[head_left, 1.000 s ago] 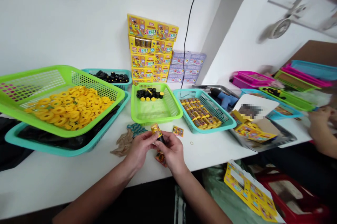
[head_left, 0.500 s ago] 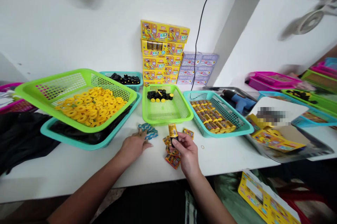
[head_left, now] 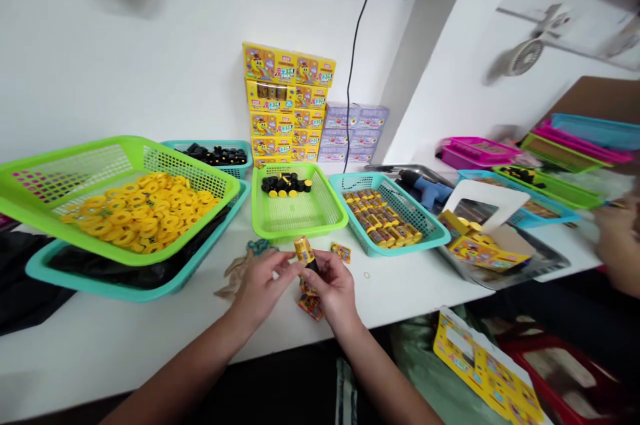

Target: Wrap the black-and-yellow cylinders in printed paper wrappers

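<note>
Left hand (head_left: 261,288) and right hand (head_left: 333,292) together over white worktop (head_left: 100,358), both clamped on black-and-gold tube (head_left: 305,255), tube tilted, small print unreadable. Printed packets (head_left: 309,307) just below hands, 6 o'clock. Green plastic tray (head_left: 300,225) of black-and-yellow parts (head_left: 286,184) at 12 o'clock; green mesh basket (head_left: 70,175) of yellow rings (head_left: 140,212) at 10; teal mesh basket (head_left: 420,225) of gold tubes (head_left: 380,218) at 2. Beyond tray, stacked yellow boxes (head_left: 285,98), cartoon art, large red Chinese title.
</note>
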